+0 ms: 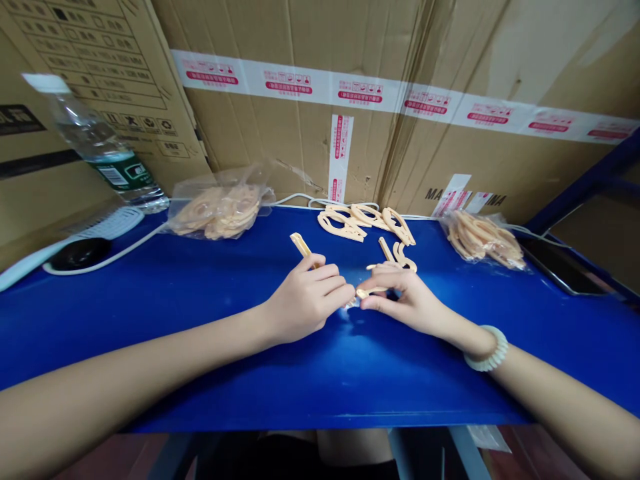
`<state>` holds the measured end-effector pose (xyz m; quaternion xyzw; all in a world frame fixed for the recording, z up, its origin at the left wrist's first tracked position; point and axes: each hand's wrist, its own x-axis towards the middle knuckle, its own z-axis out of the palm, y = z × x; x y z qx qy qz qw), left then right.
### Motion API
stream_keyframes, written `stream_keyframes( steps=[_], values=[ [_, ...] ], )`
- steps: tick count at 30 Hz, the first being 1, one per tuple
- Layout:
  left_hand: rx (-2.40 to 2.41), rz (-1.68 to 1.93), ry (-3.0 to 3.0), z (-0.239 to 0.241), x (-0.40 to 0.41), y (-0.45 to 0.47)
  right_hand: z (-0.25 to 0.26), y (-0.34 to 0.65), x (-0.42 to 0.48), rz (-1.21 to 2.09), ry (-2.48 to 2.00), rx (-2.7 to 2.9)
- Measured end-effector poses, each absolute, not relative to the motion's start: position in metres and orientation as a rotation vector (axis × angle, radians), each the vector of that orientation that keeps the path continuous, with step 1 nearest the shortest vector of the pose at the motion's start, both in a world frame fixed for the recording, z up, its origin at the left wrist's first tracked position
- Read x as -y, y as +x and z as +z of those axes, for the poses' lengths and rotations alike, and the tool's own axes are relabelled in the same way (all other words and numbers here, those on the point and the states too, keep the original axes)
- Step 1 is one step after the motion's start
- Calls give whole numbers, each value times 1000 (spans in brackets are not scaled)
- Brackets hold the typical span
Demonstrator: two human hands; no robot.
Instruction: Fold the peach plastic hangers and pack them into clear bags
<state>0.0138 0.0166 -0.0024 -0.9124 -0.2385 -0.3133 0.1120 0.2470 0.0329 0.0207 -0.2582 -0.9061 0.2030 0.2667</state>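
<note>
My left hand [313,298] is closed around a beige plastic hanger arm [300,245], whose grooved end sticks up past the thumb. In my right hand [405,297], thumb and fingers pinch another beige plastic hanger piece [369,292]. The fingertips of both hands meet or nearly meet, and they hide where the two pieces come together. Just beyond the right hand lie a loose straight piece and a curved hook piece [400,255]. Behind them several folded beige hangers [343,223] rest on the blue table [225,373].
Clear bags of beige hanger parts lie at back left [217,210] and right [483,237]. At far left are a water bottle [120,163], a pale-blue slotted paddle [100,227] and a black oval object [80,254]. A phone [563,267] lies right; cardboard [280,147] walls the back.
</note>
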Motion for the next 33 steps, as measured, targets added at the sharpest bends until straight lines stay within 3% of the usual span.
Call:
stream_keyframes(
  steps=[9, 28, 33],
  values=[
    [686, -792, -2857, -7, -36, 4, 11, 261, -53, 58, -829, 2598],
    [881, -687, -2699, -10, -27, 7, 15, 262, -54, 133, -822, 2625],
    [1012, -692, -2627, -10, -26, 7, 38, 279, -61, -5, -911, 2563]
  ],
)
